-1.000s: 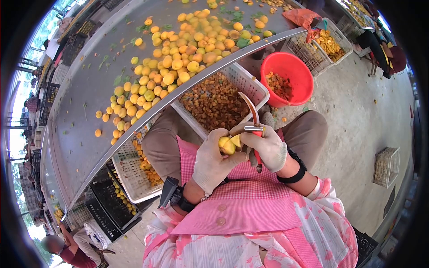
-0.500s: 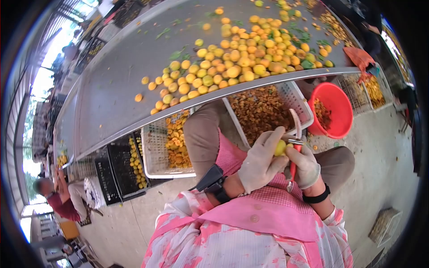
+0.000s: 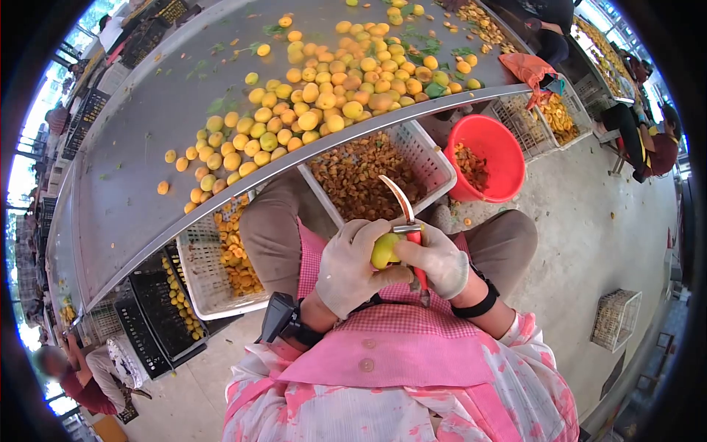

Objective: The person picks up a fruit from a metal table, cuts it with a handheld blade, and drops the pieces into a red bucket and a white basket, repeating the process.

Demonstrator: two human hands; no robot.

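Concrete floor [image 3: 582, 243]; one table [image 3: 132, 147] beyond fingers, many yellow fruits [image 3: 353, 110] on it. Left hand [image 3: 346, 269]: fingers curled round one green fruit [image 3: 384, 251]. Right hand [image 3: 440, 264]: fingers gripping one tool [image 3: 416, 239], beside fruit.

Running both hands close together, center of view, in front of torso. L hand [image 3: 346, 269] is cupping inward, fingers curling over up top, thumb pointing twd R hand [image 3: 442, 267]. R hand is gripping w/ fingers bent, thumb reaching across twd L. L wrist [image 3: 312, 318] is coming in from lower L, R wrist [image 3: 477, 296] from lower R. Both forearms are angling up & inward.
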